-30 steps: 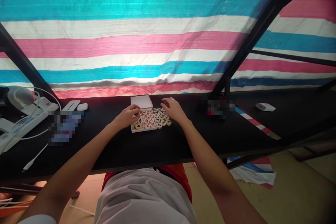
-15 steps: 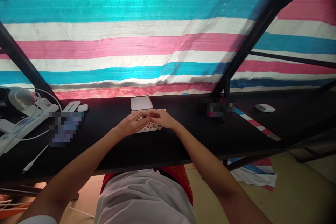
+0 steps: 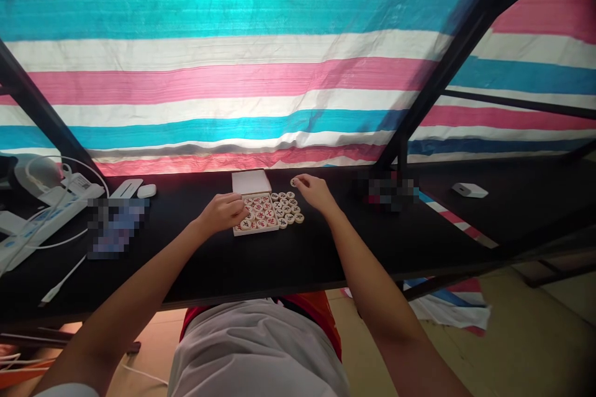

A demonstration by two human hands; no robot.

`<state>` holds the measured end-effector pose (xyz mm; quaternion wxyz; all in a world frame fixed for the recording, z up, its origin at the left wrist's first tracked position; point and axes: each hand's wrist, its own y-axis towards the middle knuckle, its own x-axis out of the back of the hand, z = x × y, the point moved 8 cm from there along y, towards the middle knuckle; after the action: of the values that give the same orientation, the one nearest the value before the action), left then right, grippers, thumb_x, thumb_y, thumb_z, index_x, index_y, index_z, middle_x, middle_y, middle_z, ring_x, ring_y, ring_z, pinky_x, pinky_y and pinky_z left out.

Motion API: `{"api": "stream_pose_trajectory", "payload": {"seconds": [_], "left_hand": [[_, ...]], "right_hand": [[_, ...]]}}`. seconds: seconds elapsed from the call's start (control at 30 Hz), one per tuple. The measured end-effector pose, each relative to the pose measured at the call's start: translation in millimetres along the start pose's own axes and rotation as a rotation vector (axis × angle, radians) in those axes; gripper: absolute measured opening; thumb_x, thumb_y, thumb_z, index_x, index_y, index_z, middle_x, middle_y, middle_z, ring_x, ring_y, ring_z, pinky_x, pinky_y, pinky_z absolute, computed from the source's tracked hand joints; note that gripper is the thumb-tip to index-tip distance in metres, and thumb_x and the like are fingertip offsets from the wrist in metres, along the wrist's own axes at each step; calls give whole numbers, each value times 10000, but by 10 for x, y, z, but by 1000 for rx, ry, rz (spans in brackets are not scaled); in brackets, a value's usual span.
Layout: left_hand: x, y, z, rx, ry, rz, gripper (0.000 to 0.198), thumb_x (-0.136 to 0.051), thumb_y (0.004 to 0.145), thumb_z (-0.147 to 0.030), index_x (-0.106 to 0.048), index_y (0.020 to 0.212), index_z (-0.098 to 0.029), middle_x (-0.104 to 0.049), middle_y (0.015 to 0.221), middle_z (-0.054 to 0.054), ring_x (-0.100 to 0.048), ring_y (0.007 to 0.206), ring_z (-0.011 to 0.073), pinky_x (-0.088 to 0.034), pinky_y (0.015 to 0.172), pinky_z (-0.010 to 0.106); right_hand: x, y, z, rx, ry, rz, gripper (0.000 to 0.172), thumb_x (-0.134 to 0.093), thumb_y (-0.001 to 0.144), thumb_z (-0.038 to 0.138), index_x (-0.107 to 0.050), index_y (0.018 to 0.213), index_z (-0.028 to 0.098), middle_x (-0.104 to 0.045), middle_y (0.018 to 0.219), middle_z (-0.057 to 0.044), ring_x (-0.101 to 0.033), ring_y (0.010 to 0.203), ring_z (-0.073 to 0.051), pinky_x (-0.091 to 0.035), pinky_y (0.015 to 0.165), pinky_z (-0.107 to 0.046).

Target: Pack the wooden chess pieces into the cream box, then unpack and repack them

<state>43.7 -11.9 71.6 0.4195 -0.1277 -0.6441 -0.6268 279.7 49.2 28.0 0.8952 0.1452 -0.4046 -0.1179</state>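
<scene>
A shallow wooden box [image 3: 255, 230] of round game pieces with red characters lies on the black table [image 3: 288, 254]. Its pale lid [image 3: 251, 182] lies just behind it. More round pieces [image 3: 288, 208] with dark characters lie in rows right of the box. My left hand [image 3: 222, 211] rests curled on the box's left side, fingers over the pieces. My right hand [image 3: 315, 191] is behind the loose rows and pinches one round piece [image 3: 294, 182] between its fingertips.
A white power strip [image 3: 41, 217], cables and a white gadget [image 3: 32, 172] fill the table's left end. A white mouse [image 3: 146, 190] lies near them. A small white box [image 3: 470, 190] sits far right. Black frame bars [image 3: 447, 56] and a striped tarp [image 3: 242, 74] stand behind.
My hands were together over the box half a second ago. My right hand has since moved back and right, holding one piece. My left hand stays at the box.
</scene>
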Motion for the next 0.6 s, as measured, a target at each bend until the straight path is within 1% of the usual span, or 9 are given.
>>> {"api": "stream_pose_trajectory", "payload": {"seconds": [0.1, 0.17, 0.2, 0.27, 0.4, 0.5, 0.6], "left_hand": [[-28, -27, 45, 36, -30, 73, 440, -397, 873, -239, -225, 470, -207, -282, 430, -48, -291, 400, 93, -287, 405, 238], [-56, -40, 57, 61, -63, 113, 456, -379, 866, -258, -205, 448, -207, -262, 400, -45, -261, 384, 95, -285, 398, 242], [-75, -46, 60, 71, -81, 135, 458, -374, 861, -262, -203, 440, -207, -263, 389, -43, -254, 380, 95, -287, 399, 241], [-115, -55, 71, 89, -107, 179, 460, -373, 852, -262, -212, 426, -204, -281, 377, -39, -258, 377, 91, -291, 407, 239], [-198, -68, 163, 164, -79, 273, 447, -374, 840, -268, -279, 410, -194, -355, 389, -28, -303, 391, 84, -292, 441, 241], [-303, -105, 281, 259, -26, 417, 421, -379, 835, -273, -369, 424, -181, -430, 416, -13, -363, 413, 87, -295, 475, 240], [-389, -161, 384, 337, 34, 564, 389, -383, 852, -299, -494, 501, -177, -547, 504, 16, -472, 474, 118, -294, 496, 246]], "right_hand": [[31, 45, -331, -148, -152, 26, 277, -475, 873, 315, -652, 1028, 169, -692, 995, -94, -613, 941, -222, -431, 830, -308], [-10, 36, -510, -255, -214, 87, 313, -499, 863, 318, -612, 1102, 150, -684, 1009, -120, -616, 938, -233, -439, 808, -312], [-33, 25, -572, -298, -237, 116, 326, -513, 856, 322, -601, 1113, 143, -682, 1005, -129, -619, 929, -236, -444, 793, -311], [-75, 5, -635, -345, -275, 166, 311, -537, 841, 333, -616, 1070, 139, -683, 982, -135, -623, 910, -239, -448, 764, -307], [-134, -2, -622, -312, -314, 241, 227, -564, 819, 328, -674, 921, 157, -694, 934, -118, -628, 894, -235, -445, 752, -297], [-160, -1, -624, -287, -332, 280, 206, -573, 812, 307, -690, 908, 166, -696, 956, -114, -629, 907, -233, -442, 763, -293], [-179, 2, -628, -268, -332, 297, 208, -569, 816, 297, -693, 925, 171, -697, 973, -109, -629, 909, -229, -444, 761, -289]]}}
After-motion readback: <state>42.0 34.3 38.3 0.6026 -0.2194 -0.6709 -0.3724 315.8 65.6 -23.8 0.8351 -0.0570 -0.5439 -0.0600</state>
